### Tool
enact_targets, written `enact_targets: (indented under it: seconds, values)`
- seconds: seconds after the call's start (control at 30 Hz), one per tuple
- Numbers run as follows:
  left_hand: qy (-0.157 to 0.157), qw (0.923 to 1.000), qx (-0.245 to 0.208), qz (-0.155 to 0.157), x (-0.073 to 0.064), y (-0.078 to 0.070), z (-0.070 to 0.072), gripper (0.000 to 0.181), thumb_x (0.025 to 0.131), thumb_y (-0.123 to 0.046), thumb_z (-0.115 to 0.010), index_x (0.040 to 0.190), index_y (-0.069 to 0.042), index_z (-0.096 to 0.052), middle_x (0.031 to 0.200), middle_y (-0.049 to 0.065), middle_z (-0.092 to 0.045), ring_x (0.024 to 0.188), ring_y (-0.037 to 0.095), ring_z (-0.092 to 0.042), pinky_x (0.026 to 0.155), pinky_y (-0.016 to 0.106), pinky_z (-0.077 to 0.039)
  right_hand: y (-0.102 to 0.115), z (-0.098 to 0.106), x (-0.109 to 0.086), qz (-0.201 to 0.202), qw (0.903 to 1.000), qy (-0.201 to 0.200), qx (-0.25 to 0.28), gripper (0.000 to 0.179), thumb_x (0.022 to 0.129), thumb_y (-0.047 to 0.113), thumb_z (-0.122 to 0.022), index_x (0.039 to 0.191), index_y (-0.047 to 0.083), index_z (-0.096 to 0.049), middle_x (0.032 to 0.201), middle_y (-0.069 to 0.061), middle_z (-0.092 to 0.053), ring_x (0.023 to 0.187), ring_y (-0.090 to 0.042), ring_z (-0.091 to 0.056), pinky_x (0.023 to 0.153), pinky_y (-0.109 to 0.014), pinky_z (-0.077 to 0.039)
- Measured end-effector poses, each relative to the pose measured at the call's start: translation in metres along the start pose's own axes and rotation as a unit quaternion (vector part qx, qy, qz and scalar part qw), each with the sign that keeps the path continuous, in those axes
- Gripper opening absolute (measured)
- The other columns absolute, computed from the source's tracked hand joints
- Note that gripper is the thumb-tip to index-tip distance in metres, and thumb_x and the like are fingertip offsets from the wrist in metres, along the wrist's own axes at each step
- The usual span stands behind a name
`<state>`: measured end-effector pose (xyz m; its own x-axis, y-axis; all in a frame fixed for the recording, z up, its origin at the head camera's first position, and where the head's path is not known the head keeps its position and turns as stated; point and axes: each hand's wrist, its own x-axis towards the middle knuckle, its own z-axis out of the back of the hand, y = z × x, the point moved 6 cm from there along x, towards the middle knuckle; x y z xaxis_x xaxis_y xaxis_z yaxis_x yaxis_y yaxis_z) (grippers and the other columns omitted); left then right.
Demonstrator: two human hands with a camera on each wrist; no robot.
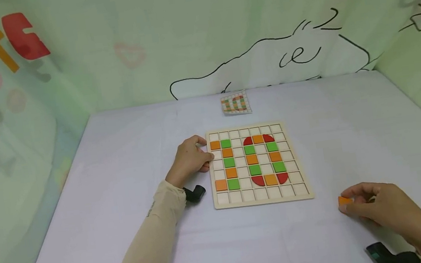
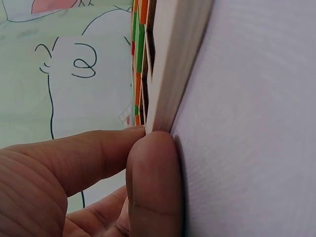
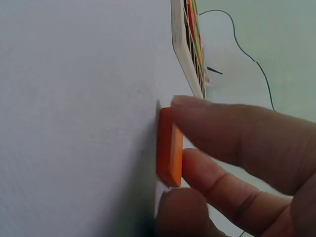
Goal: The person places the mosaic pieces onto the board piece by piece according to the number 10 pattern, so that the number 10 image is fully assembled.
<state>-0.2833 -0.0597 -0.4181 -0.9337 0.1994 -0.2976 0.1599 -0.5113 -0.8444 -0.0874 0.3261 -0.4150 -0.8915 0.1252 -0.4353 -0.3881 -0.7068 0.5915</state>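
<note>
A square wooden grid board [image 1: 262, 202] lies flat on the white table, with orange and green squares and red rounded pieces in some cells. At its left edge is my left hand [image 1: 190, 159], holding the rim with thumb and index finger; close up, the left wrist view shows the fingertips against the board's pale side [image 2: 173, 59]. My right hand [image 1: 382, 204], to the right of the board's near corner, pinches an orange square tile [image 1: 344, 200] between thumb and index finger. In the right wrist view the tile [image 3: 169, 148] is low at the table surface.
A small card [image 1: 235, 103] printed with a similar coloured grid pattern stands behind the board. The white table [image 1: 134, 137] meets a green printed curtain [image 1: 101, 43] at the back and sides. Black wrist devices [image 1: 195, 194] show beside both wrists.
</note>
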Motion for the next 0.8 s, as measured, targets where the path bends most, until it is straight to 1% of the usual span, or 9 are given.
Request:
enact_targets:
  seconds: [0.07,0.17,0.3,0.37,0.43,0.5,0.6,0.67,0.8]
  values:
    - [-0.001,1.0,-0.001,0.001,0.0,0.001,0.0,0.043,0.092,-0.005,-0.077,0.13,-0.003,-0.059,0.084,0.011,-0.067,0.055,0.013,-0.065,0.056,0.025,-0.059,-0.001,-0.003,-0.001,-0.003,1.0,0.001,0.004,0.049,0.09,0.04,-0.082,0.124,0.006,-0.072,0.092,-0.002,-0.061,0.077,-0.011,-0.053,0.059,-0.026,-0.049]
    - [-0.002,1.0,-0.002,0.002,0.001,0.001,0.0,0.043,0.092,-0.005,-0.077,0.13,-0.003,-0.059,0.084,0.011,-0.067,0.055,0.013,-0.065,0.056,0.024,-0.059,0.001,-0.005,-0.001,0.002,1.0,0.0,-0.005,0.044,0.089,0.036,-0.083,0.12,0.007,-0.073,0.093,-0.002,-0.061,0.077,-0.01,-0.054,0.059,-0.025,-0.049]
    - [-0.001,1.0,-0.001,0.003,0.001,0.001,0.0,0.044,0.092,-0.005,-0.077,0.131,-0.003,-0.059,0.085,0.011,-0.067,0.055,0.012,-0.065,0.056,0.024,-0.059,0.003,-0.004,-0.001,0.0,0.9998,-0.005,-0.02,0.041,0.087,0.038,-0.084,0.113,0.009,-0.073,0.097,-0.001,-0.064,0.081,-0.01,-0.055,0.062,-0.025,-0.051]
    - [0.0,1.0,-0.001,0.005,0.001,0.002,-0.001,0.044,0.092,-0.006,-0.078,0.131,-0.004,-0.059,0.086,0.011,-0.067,0.055,0.013,-0.065,0.056,0.024,-0.059,0.005,-0.004,0.0,0.006,0.9998,-0.004,-0.017,0.038,0.088,0.037,-0.084,0.112,0.009,-0.073,0.097,-0.001,-0.067,0.081,-0.01,-0.056,0.063,-0.025,-0.05]
    - [0.0,1.0,0.0,0.006,0.001,0.002,-0.001,0.044,0.092,-0.006,-0.078,0.132,-0.004,-0.059,0.086,0.011,-0.067,0.056,0.013,-0.065,0.056,0.024,-0.059,0.008,-0.005,0.0,0.018,0.9998,0.003,0.001,0.032,0.091,0.03,-0.081,0.112,0.006,-0.073,0.096,-0.001,-0.07,0.08,-0.011,-0.06,0.065,-0.025,-0.053]
    - [-0.001,1.0,0.0,0.008,0.002,0.002,-0.001,0.044,0.092,-0.006,-0.078,0.132,-0.004,-0.059,0.086,0.011,-0.067,0.056,0.013,-0.065,0.057,0.025,-0.059,0.013,-0.007,0.002,0.03,0.9986,0.018,0.039,0.029,0.093,0.021,-0.078,0.113,0.001,-0.072,0.095,-0.003,-0.073,0.079,-0.013,-0.065,0.067,-0.026,-0.057]
    - [-0.001,0.9999,-0.004,0.009,0.002,0.003,-0.001,0.044,0.091,-0.006,-0.078,0.131,-0.005,-0.059,0.086,0.011,-0.067,0.056,0.013,-0.066,0.057,0.025,-0.06,0.024,-0.013,0.006,0.043,0.9931,0.041,0.101,0.029,0.094,0.011,-0.075,0.116,-0.006,-0.069,0.096,-0.009,-0.074,0.079,-0.018,-0.071,0.07,-0.03,-0.062]
    - [-0.001,0.9999,-0.007,0.009,0.001,0.002,-0.001,0.044,0.091,-0.006,-0.078,0.131,-0.005,-0.059,0.086,0.011,-0.067,0.056,0.013,-0.066,0.057,0.025,-0.06,0.032,-0.017,0.01,0.046,0.9889,0.049,0.132,0.031,0.094,0.01,-0.075,0.117,-0.008,-0.068,0.099,-0.01,-0.074,0.081,-0.019,-0.072,0.071,-0.031,-0.063]
    - [-0.002,1.0,-0.002,0.002,0.002,0.001,-0.001,0.043,0.091,-0.004,-0.077,0.131,-0.003,-0.059,0.084,0.01,-0.068,0.055,0.012,-0.065,0.056,0.025,-0.06,0.052,-0.025,0.017,0.054,0.9835,0.062,0.161,0.035,0.094,0.008,-0.075,0.123,-0.01,-0.065,0.104,-0.011,-0.072,0.082,-0.021,-0.073,0.072,-0.032,-0.064]
